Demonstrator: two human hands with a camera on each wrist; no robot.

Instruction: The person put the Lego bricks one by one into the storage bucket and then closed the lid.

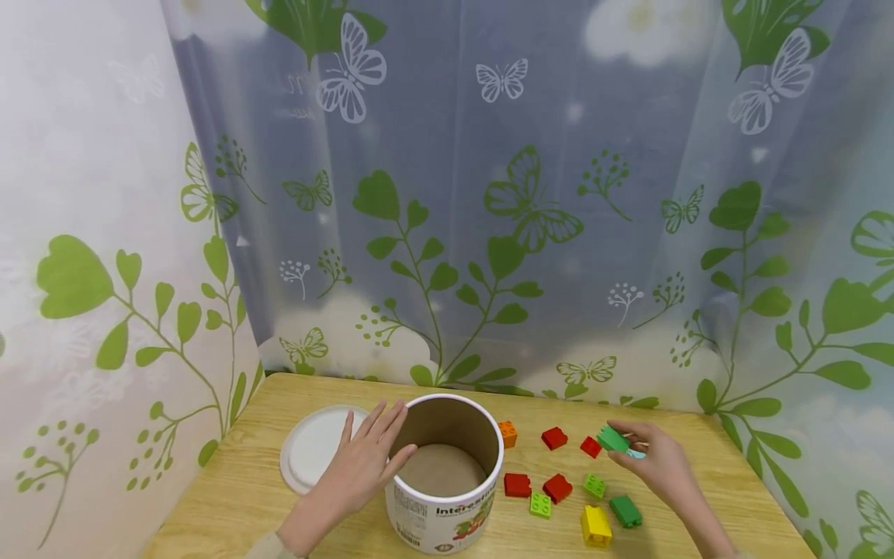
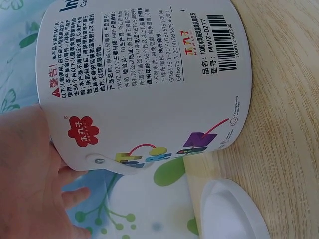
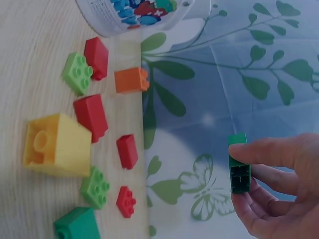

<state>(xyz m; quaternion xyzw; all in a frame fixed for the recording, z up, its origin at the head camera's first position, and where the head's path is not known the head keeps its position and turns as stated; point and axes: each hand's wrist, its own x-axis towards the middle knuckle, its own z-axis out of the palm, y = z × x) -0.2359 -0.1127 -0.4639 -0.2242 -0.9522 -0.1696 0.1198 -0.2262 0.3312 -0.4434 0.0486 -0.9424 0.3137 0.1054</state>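
Green brick (image 1: 611,439) pinched in my right hand (image 1: 655,458), left hand (image 1: 363,468) spread by the tub (image 1: 416,508): pick-up looks done, moving it needs steadiness.

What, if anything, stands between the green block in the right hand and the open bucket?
Nothing visible except the bucket's wall; the orange block and red blocks between it and the green block lie low on the table.
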